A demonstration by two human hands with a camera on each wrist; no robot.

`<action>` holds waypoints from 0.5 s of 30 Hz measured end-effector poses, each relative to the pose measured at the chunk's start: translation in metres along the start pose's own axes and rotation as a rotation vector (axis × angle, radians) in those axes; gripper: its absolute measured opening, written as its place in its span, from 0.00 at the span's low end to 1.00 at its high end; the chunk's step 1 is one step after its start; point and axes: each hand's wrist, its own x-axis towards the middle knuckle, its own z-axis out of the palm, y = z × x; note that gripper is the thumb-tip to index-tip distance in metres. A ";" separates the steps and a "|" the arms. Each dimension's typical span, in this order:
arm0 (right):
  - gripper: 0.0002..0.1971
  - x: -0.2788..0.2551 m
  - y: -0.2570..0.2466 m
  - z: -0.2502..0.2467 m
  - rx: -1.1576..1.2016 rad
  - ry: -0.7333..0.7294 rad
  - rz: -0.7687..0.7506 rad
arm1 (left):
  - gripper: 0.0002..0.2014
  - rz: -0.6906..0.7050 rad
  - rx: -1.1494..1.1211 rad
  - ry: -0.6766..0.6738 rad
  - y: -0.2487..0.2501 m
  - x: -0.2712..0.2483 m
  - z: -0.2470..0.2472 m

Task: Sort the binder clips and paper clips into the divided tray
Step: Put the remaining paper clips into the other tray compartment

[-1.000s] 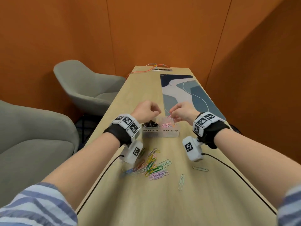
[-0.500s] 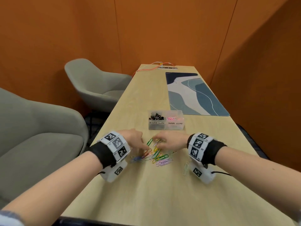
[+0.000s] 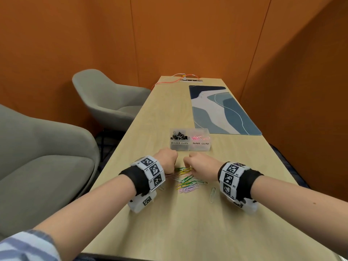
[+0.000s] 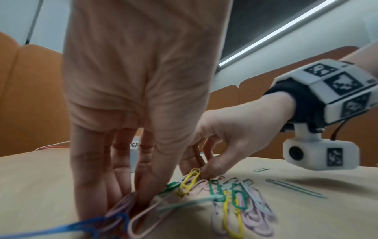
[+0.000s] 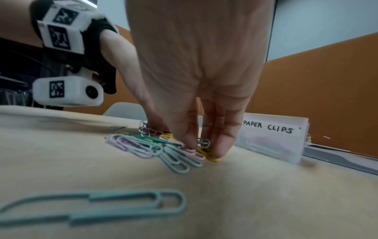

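Note:
The clear divided tray (image 3: 190,147) holds black binder clips (image 3: 178,137) in its left cell and pink paper clips (image 3: 200,138) in its right cell. In front of it lies a pile of coloured paper clips (image 3: 185,182). Both hands are down on the pile's far edge. My left hand (image 4: 135,202) pinches purple and pink clips (image 4: 122,208) between thumb and fingers. My right hand (image 5: 204,150) pinches a yellow paper clip (image 5: 210,156) against the table, which also shows as the yellow paper clip (image 4: 190,179) in the left wrist view.
A lone pale-green paper clip (image 3: 212,194) lies right of the pile, by my right wrist. A blue patterned mat (image 3: 222,110) lies beyond the tray. Two grey chairs (image 3: 105,98) stand left of the narrow table, and orange walls are close on all sides.
A second ago both hands were over the tray. They have come back to the pile and their fingers have closed on clips there.

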 end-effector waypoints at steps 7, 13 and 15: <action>0.07 -0.009 0.029 -0.007 0.194 -0.015 0.163 | 0.12 0.056 -0.201 -0.025 -0.010 0.005 -0.004; 0.07 -0.008 0.054 -0.019 0.888 -0.035 0.402 | 0.08 0.074 -0.676 -0.059 -0.017 0.013 -0.022; 0.07 -0.003 0.061 -0.035 0.974 0.027 0.410 | 0.07 0.057 -0.808 0.002 -0.016 0.020 -0.034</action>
